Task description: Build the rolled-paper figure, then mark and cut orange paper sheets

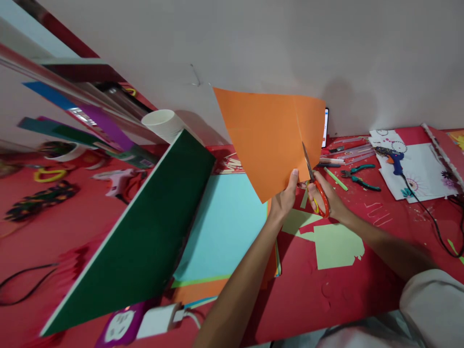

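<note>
An orange sheet of paper (268, 130) is held up off the table, its near edge gripped by my left hand (284, 198) with the thumb on top. My right hand (328, 195) has its fingers in the handles of a pair of scissors (319, 193) with red and yellow grips. The scissor blades lie at the sheet's lower right part, pointing away from me along a faint line in the paper. Below my hands, cut pieces of pale green paper (337, 244) rest on the red table (300, 299).
Left of my hands are a stack of coloured sheets (224, 227), a tilted green board (145, 227) and a white roll (165, 123). Green-handled pliers (362, 178), a blue glue gun (395, 159) with its cord and a phone (325, 126) are on the right. A pink glue gun (118, 180) lies far left.
</note>
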A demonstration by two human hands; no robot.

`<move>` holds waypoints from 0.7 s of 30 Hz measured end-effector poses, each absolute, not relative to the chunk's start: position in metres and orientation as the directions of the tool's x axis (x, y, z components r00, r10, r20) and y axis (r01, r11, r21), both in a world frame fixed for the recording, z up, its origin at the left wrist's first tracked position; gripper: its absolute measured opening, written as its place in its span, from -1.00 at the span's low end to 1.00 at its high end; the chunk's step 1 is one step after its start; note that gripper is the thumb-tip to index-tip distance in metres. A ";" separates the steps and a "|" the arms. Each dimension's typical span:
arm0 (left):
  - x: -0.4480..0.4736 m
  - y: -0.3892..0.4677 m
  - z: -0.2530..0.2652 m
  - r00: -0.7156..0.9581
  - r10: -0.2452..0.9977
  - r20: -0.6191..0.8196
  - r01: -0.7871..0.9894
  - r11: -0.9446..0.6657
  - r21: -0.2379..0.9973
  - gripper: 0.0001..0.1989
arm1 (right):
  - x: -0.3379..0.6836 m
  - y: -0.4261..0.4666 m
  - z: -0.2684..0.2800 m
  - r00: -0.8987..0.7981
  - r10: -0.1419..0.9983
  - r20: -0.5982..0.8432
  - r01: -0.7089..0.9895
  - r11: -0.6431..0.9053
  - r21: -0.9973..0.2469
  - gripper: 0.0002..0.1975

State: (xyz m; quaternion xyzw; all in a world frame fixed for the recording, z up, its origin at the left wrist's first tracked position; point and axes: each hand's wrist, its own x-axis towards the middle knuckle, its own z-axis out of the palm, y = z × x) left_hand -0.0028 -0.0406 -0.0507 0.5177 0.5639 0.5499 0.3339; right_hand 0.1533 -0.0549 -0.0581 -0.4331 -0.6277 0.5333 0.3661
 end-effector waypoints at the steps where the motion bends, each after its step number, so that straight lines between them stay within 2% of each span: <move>1: -0.003 -0.041 -0.050 -0.242 0.950 0.195 0.222 -0.142 0.965 -0.55 | 0.153 -0.055 -0.058 -0.344 0.939 0.001 0.140 0.053 -0.989 -0.49; 8: -0.001 -0.042 -0.048 -0.234 0.957 0.170 0.224 -0.117 0.967 -0.56 | 0.150 -0.056 -0.064 -0.326 0.945 0.017 0.050 0.035 -0.998 -0.54; 14: -0.003 -0.043 -0.047 -0.193 0.970 0.150 0.188 -0.113 0.976 -0.54 | 0.152 -0.055 -0.060 -0.322 0.947 0.007 0.079 0.035 -0.996 -0.54; 21: -0.003 -0.044 -0.044 -0.084 0.989 0.124 0.183 -0.107 0.977 -0.43 | 0.160 -0.049 -0.058 -0.337 0.941 0.032 0.122 0.078 -0.989 -0.38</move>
